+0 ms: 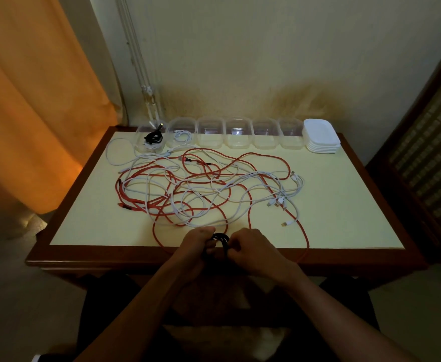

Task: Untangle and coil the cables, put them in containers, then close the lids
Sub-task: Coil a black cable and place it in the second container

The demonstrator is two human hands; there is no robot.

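Note:
A small black cable coil [220, 237] sits between my two hands at the table's front edge. My left hand [197, 244] grips its left side and my right hand [250, 246] pinches its right side; most of the coil is hidden by fingers. A tangle of red cables [215, 163] and white cables [240, 178] spreads over the middle of the table. Several clear containers stand in a row at the back. The leftmost container [139, 142] holds a coiled black cable [153, 137], and the second container [171, 126] holds a white cable.
A stack of white lids [321, 137] rests at the back right beside the other clear containers [237, 146]. The cream tabletop [344, 205] has a brown wooden rim. An orange curtain [31, 100] hangs to the left, and a dark cabinet stands to the right.

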